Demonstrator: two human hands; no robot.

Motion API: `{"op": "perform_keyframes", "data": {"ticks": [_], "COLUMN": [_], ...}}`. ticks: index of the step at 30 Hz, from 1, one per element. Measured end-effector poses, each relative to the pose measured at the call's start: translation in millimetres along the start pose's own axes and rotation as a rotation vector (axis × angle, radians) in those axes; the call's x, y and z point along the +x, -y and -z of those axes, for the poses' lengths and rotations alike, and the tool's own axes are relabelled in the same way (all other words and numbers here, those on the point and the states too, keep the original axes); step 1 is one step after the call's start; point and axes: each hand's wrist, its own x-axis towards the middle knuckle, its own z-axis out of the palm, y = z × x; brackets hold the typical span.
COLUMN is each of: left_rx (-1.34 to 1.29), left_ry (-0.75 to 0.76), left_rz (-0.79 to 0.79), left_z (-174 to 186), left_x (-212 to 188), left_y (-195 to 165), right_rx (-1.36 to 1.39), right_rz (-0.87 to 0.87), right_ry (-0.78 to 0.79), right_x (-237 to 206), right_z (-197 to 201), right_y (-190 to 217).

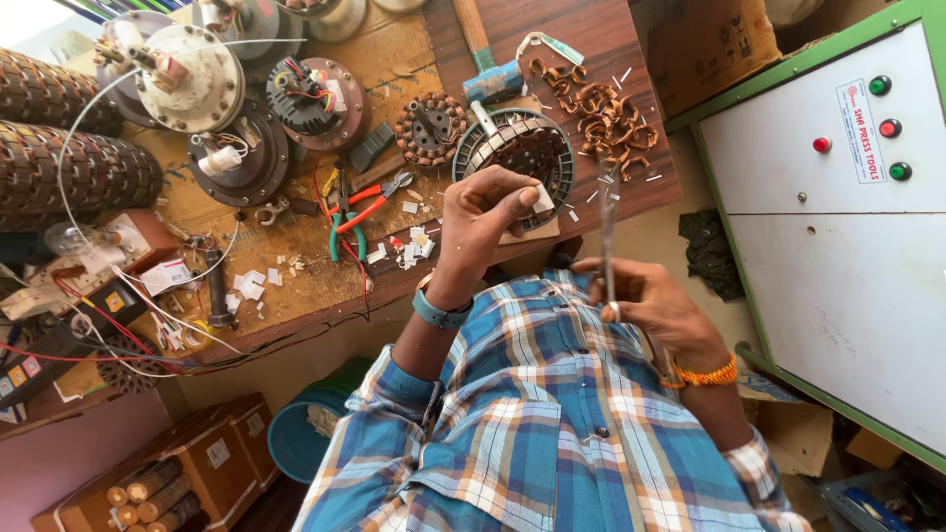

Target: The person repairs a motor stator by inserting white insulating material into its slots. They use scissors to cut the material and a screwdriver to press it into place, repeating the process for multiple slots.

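Note:
My left hand [483, 222], with a teal wristband, pinches a small white insulation slip [543, 200] between thumb and fingers. It hovers just over the near rim of a round slotted motor stator [517, 148] that lies on the wooden workbench [296, 286]. My right hand [645, 300], with an orange wrist thread, grips a thin flat metal tool [608, 232]. The tool points up toward the stator's right side, and its tip is near a heap of cut copper wire pieces [603, 113].
A blue-headed hammer [490, 74] lies behind the stator. Red and green-handled pliers [363, 215], white paper scraps, a smaller stator [431, 128] and several motor housings crowd the bench's left. A grey control cabinet [838, 197] with buttons stands right. A blue bucket [296, 433] sits below.

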Motion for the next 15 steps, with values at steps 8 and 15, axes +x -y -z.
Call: {"op": "perform_keyframes", "data": {"ticks": [8, 15], "left_rx": [0.102, 0.125], "left_ry": [-0.024, -0.122], "left_rz": [0.054, 0.069], "left_z": [-1, -3], "left_x": [-3, -10], "left_y": [6, 2], "right_rx": [-0.008, -0.119], "right_rz": [-0.108, -0.174], "right_ry": [0.277, 0.329], "right_x": [19, 25], "right_z": [-17, -11], "right_y": [33, 38]}}
